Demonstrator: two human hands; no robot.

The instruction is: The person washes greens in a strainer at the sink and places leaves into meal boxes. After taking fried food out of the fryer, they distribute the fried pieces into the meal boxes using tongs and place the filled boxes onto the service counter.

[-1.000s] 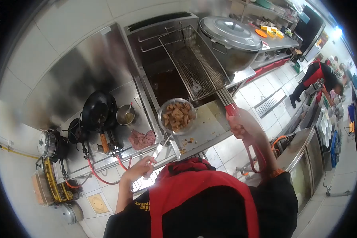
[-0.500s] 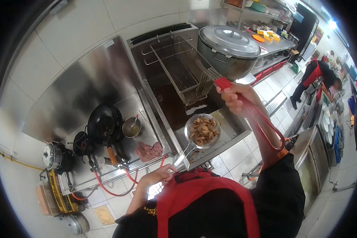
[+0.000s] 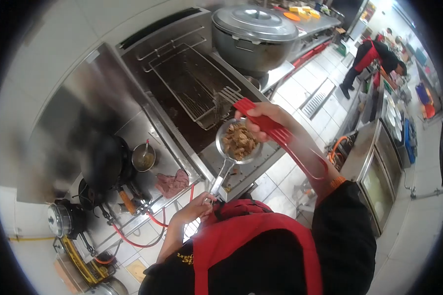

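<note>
My left hand (image 3: 197, 207) is closed round the handle of a round metal strainer (image 3: 226, 168). Browned, chopped pieces of food (image 3: 239, 141), probably meat, fill the strainer, which is over the fryer's metal front ledge. My right hand (image 3: 267, 120) grips the red handle of a wire fryer basket (image 3: 182, 100). The long red loop of that handle runs back along my forearm. The basket sits in the well of the deep fryer (image 3: 162, 110), above or partly in dark oil; its exact depth is unclear. No food shows in the basket.
A large lidded pot (image 3: 253, 42) stands beyond the fryer. To the left are a black wok (image 3: 103, 160), a small metal bowl (image 3: 143, 157) with a red-handled utensil, and a crumpled cloth (image 3: 172, 184). A co-worker (image 3: 374, 59) bends over a counter at the right.
The view has shifted, moving the fryer up and left in the picture. The basket seems lower in the fryer, and my right hand has come closer to the strainer. Both holds continue.
</note>
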